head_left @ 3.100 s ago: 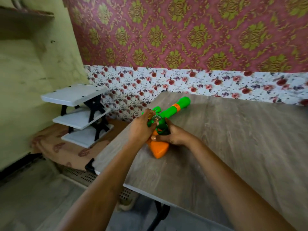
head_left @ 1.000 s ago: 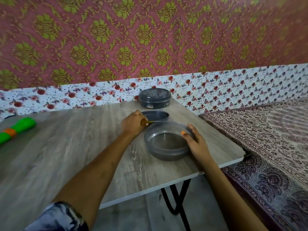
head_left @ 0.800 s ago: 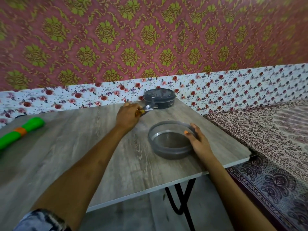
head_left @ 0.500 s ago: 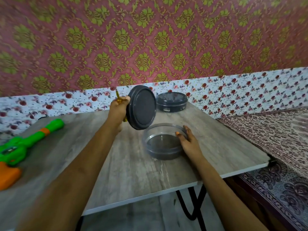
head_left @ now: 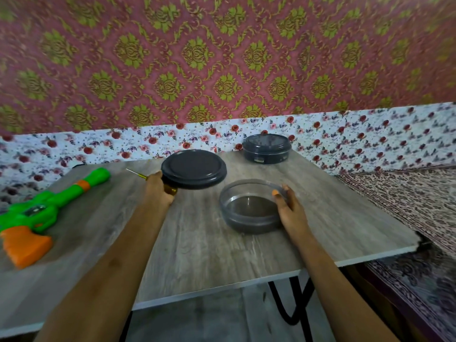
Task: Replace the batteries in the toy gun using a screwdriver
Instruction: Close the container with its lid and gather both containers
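Observation:
A green and orange toy gun [head_left: 39, 213] lies on the wooden table [head_left: 197, 248] at the far left. My left hand [head_left: 158, 191] grips a dark round lid [head_left: 193, 169], held flat above the table, together with a yellow-handled screwdriver [head_left: 138, 174] whose thin shaft sticks out to the left. My right hand [head_left: 288, 211] rests against the right wall of an open, transparent round container [head_left: 249, 208] that looks empty.
A second dark round container [head_left: 266, 147] with its lid on stands at the back of the table by the floral wall. A patterned bed cover [head_left: 407, 201] lies beyond the table's right edge. Black table legs [head_left: 291, 304] show below the front edge.
My left hand has picked up the lid from beside the container, lifted it upright, and now holds it flat and lower. The view has swung from the toy gun to the containers.

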